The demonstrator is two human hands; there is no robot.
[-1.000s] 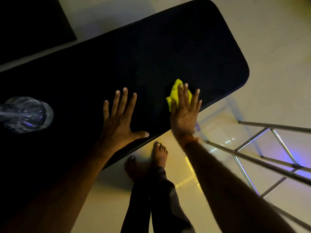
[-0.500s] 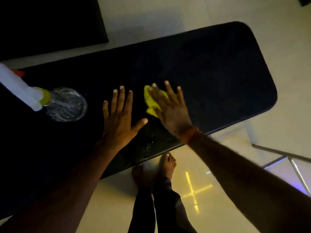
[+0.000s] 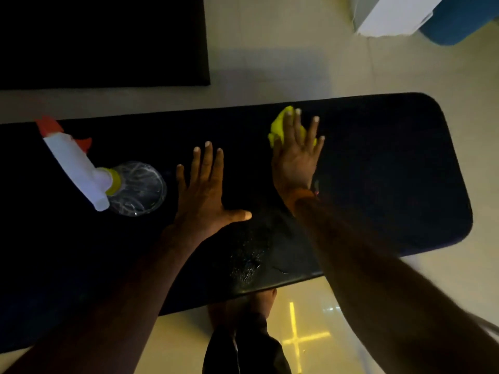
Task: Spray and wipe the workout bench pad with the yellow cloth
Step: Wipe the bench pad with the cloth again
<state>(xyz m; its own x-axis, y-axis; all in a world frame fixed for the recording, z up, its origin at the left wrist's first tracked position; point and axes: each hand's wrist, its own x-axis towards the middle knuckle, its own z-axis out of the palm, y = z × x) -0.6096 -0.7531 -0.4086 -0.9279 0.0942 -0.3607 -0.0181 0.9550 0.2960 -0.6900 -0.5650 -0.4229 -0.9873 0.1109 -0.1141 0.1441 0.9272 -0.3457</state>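
The black workout bench pad runs across the view from left to right. My right hand lies flat on the yellow cloth, pressing it onto the pad near the far edge; most of the cloth is hidden under the fingers. My left hand rests flat on the pad with fingers spread, holding nothing. A clear spray bottle with a white and red trigger head stands on the pad to the left of my left hand. Wet droplets glisten near the pad's front edge.
A dark mat lies on the tiled floor beyond the bench at the upper left. A white and blue object sits at the upper right corner. My bare feet stand on the floor just under the front edge.
My right hand slid the yellow cloth from the front edge across the pad to its far edge. The view shifted, bringing the spray bottle into sight. My left hand stayed planted.
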